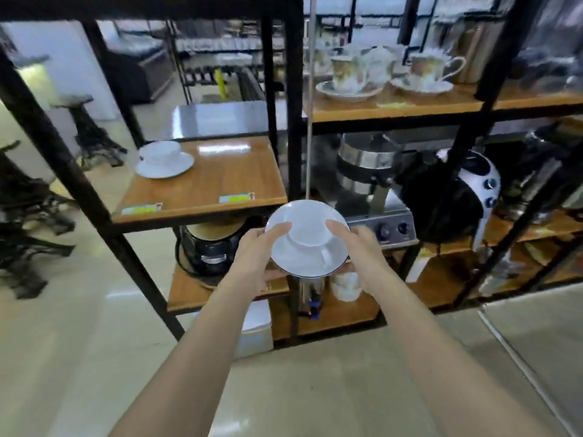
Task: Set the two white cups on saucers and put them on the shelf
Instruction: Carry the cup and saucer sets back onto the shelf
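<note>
Hands, left [258, 247] and right [358, 247], are gripping a cup-bearing saucer [307, 238] by opposite rims, below the shelf [220, 181] edge; its right half is lying open.

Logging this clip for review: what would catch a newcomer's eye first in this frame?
Two bare arms reach up the middle, the left hand and right hand together holding a white cup on its saucer in front of the shelving. A second white cup and saucer already sits at the back left of the wooden shelf. Patterned cups stand on the upper right shelf.
</note>
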`<move>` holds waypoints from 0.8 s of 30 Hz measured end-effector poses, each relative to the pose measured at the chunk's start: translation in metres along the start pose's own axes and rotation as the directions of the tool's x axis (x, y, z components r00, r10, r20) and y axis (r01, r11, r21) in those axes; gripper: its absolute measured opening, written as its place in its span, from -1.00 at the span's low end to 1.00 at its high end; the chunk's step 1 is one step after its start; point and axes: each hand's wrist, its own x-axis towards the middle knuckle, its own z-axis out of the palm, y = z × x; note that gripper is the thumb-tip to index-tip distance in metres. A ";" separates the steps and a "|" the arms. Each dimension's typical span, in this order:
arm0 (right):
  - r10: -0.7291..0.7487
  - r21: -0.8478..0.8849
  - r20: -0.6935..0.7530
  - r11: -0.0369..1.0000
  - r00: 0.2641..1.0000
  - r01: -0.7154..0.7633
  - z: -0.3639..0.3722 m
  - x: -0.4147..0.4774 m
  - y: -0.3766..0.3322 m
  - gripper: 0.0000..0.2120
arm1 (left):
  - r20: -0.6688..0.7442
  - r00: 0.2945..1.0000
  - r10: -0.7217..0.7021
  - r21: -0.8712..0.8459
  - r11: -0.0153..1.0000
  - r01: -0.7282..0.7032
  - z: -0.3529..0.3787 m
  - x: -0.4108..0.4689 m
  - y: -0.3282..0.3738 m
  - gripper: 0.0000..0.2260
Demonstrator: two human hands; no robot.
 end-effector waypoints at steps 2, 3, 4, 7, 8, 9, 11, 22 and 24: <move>-0.019 -0.017 0.078 1.000 0.997 0.020 0.026 0.027 -0.007 -0.53 | -0.083 0.997 -0.011 -0.043 0.999 0.007 -0.013 0.023 0.010 -0.53; -0.020 -0.030 0.114 0.999 0.993 0.023 0.037 0.040 -0.011 -0.53 | -0.117 0.993 -0.024 -0.063 0.998 0.017 -0.019 0.033 0.015 -0.53; -0.022 -0.041 0.145 0.999 0.989 0.028 0.047 0.053 -0.014 -0.54 | -0.142 0.989 -0.039 -0.080 0.996 0.028 -0.025 0.044 0.020 -0.54; -0.050 -0.049 0.226 0.997 0.973 0.062 0.081 0.094 -0.030 -0.56 | -0.209 0.978 -0.024 -0.122 0.993 -0.002 -0.041 0.076 0.036 -0.56; -0.056 -0.047 0.247 0.996 0.967 0.070 0.092 0.105 -0.037 -0.56 | -0.230 0.973 -0.015 -0.135 0.991 -0.017 -0.046 0.086 0.041 -0.57; -0.062 -0.043 0.263 0.996 0.963 0.076 0.103 0.116 -0.042 -0.56 | -0.245 0.969 -0.012 -0.149 0.988 -0.026 -0.052 0.096 0.047 -0.58; -0.056 -0.048 0.279 0.996 0.959 0.072 0.125 0.131 -0.051 -0.55 | -0.272 0.962 -0.023 -0.181 0.983 -0.028 -0.064 0.113 0.056 -0.57; 0.005 -0.111 0.252 0.994 0.968 0.024 0.214 0.202 -0.090 -0.43 | -0.270 0.963 -0.023 -0.176 0.984 -0.026 -0.121 0.212 0.109 -0.57; 0.026 -0.122 0.213 0.993 0.977 0.000 0.226 0.214 -0.096 -0.41 | -0.251 0.968 -0.008 -0.169 0.985 -0.036 -0.128 0.230 0.120 -0.56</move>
